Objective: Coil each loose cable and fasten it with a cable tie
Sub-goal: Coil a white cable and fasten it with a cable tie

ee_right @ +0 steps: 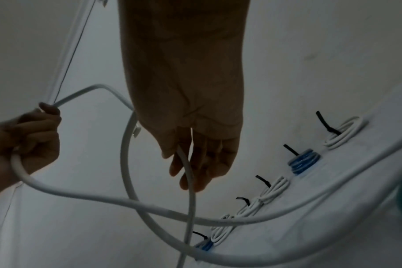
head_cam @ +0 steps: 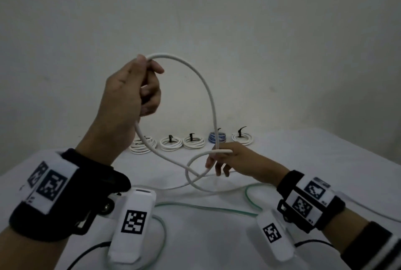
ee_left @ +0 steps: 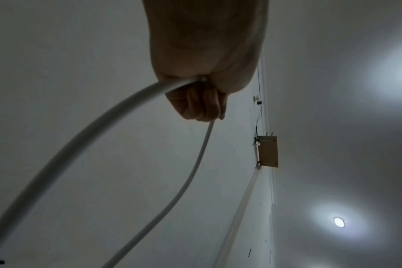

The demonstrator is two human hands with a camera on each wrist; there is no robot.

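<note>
Left hand: the left hand (head_cam: 132, 87) is raised high on the left, fist clenched round the white cable (head_cam: 208, 93), which enters at the top of the fist and leaves at the bottom. Held up like this, it probably serves as the anchor about which the loops are gathered.

Right hand: the right hand (head_cam: 225, 159) is lower, on the right, just above the table (head_cam: 325, 161). Its fingers hang nearly straight, and the cable runs down between thumb and fingers; the grip looks light, likely so the cable can slide while the next turn is shaped.

White cable: it arches from the left fist over to the right hand, while a second strand drops from the fist, crosses itself in a small loop between the hands and trails across the near table. I judge the coiling is only begun, and no tie is on it yet.

Green cable: a thin green cable (head_cam: 195, 206) lies loose on the near table, apparently waiting its turn.

Finished coils: a row of tied coils (head_cam: 171, 142) lies along the far edge, among them a blue coil (head_cam: 217, 137), each with a black tie sticking up, set well away from the working space.

Tangle risk: the trailing slack may snag on the green cable.
</note>
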